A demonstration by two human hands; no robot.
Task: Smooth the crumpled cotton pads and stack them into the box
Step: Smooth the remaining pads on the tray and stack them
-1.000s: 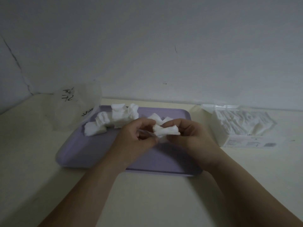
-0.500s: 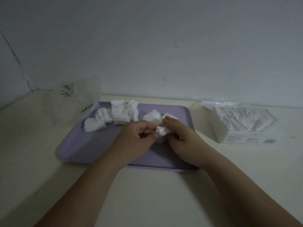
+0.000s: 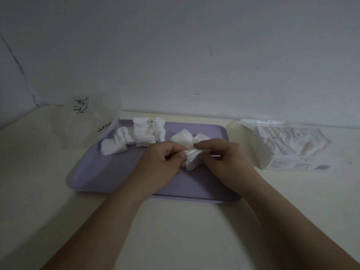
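A crumpled white cotton pad (image 3: pixel 191 159) is held over the middle of the purple tray (image 3: pixel 93 172). My left hand (image 3: pixel 162 166) pinches its left end and my right hand (image 3: pixel 226 162) pinches its right end. Several more crumpled pads (image 3: pixel 136 138) lie in a loose row at the tray's back left, and two more pads (image 3: pixel 184 138) sit just behind my fingers. The clear box (image 3: pixel 292 149) packed with white pads stands to the right of the tray.
A clear plastic tub (image 3: pixel 85 123) with black handwriting stands at the tray's back left corner. The cream tabletop (image 3: pixel 185 230) runs back to a grey wall (image 3: pixel 194 55).
Both hands dropped closer to the tray with the pad and then drew slightly apart, so the pad is stretched out a little between them.
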